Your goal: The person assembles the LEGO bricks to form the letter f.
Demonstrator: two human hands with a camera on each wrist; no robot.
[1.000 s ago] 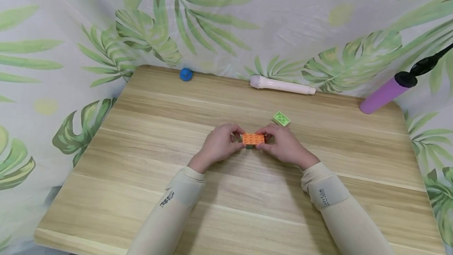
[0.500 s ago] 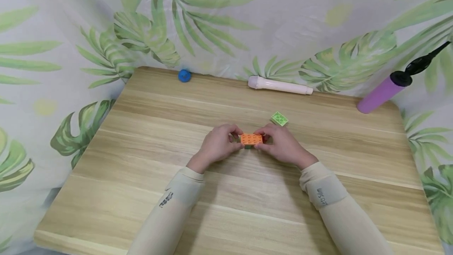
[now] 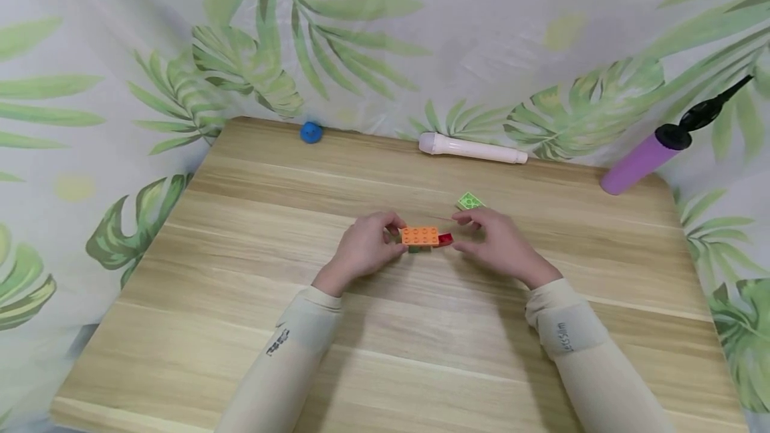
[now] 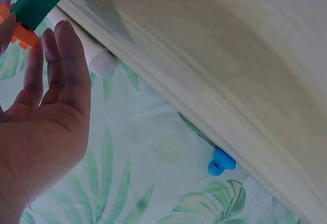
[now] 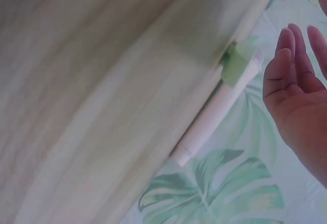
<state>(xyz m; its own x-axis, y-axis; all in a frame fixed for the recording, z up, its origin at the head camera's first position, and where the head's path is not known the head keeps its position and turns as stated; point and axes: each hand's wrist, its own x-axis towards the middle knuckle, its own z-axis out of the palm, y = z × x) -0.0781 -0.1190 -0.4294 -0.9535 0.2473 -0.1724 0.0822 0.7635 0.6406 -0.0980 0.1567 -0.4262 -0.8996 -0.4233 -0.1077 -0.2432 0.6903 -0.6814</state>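
An orange building brick (image 3: 420,236) with its studs up sits over a dark green brick (image 4: 37,3) and beside a red brick (image 3: 445,239). My left hand (image 3: 368,246) pinches the left end of the orange brick between thumb and fingers. Just off the red brick's right side, my right hand (image 3: 502,246) holds nothing, its thumb and fingers spread apart. Behind the right fingertips lies a lime green brick (image 3: 469,201), hollow side up and partly covered by that hand. Most of the dark green brick is hidden in the head view.
Along the back edge of the wooden table (image 3: 240,326) are a blue ball-like toy (image 3: 311,132), a pale pink microphone (image 3: 475,148) and a purple cylinder with a black top (image 3: 640,164). A leaf-patterned cloth (image 3: 361,52) hangs behind.
My right hand has let go of the orange brick and moved right, baring the red brick. The left hand keeps its hold. The whole head view has shifted slightly.
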